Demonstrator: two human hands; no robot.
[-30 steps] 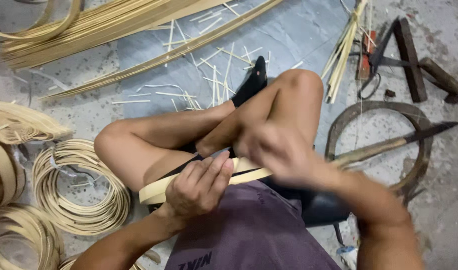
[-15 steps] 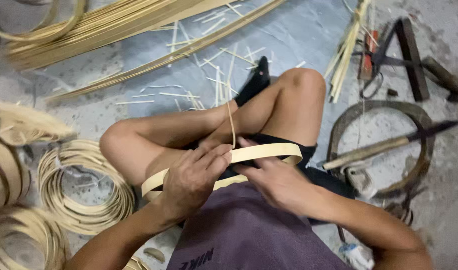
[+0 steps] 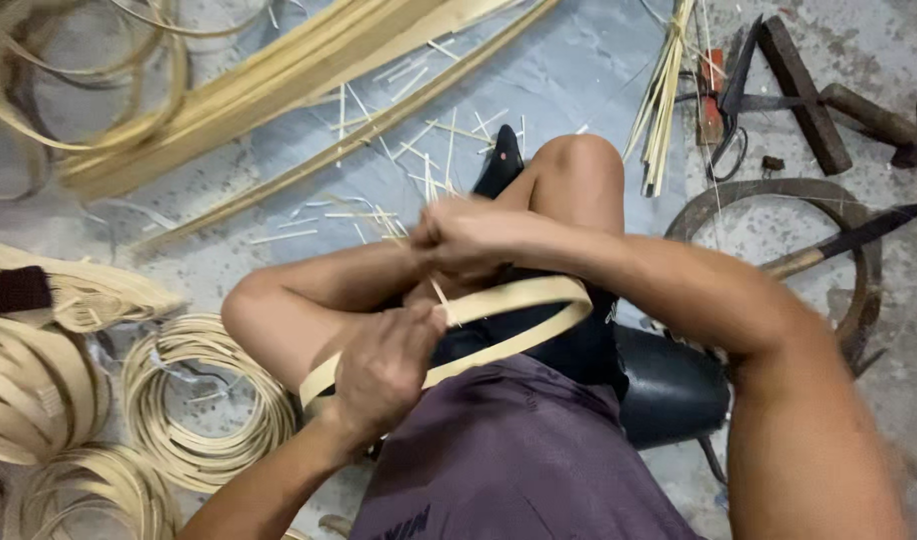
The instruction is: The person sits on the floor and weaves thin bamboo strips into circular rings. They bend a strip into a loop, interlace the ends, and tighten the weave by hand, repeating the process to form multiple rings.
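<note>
The person sits on the floor (image 3: 579, 90) with knees drawn up. The left hand (image 3: 384, 365) is curled closed around the near side of a flat bamboo band hoop (image 3: 519, 300), fingers wrapped over the band's upper edge and thumb toward the body. The right hand (image 3: 459, 235) is raised above the hoop, closed into a tight pinch on a thin bamboo sliver (image 3: 441, 292); the sliver runs from the fingers down to the hoop's rim just beside the left hand. The right forearm crosses over the right-hand side of the hoop.

The hoop lies across the lap, between the two thighs, tilted slightly, its far rim below the right hand and its near rim inside the left grip.

Surroundings:
- Coils of thin cane (image 3: 204, 410) lie on the floor beside the left arm.
- Long split bamboo strips (image 3: 309, 70) lie farther out, ahead of the knees.
- A bundle of thin sticks (image 3: 664, 90) lies beyond the right knee.
- A long knife (image 3: 849, 240) rests across a dark metal ring (image 3: 849, 215), well apart from both hands.
</note>
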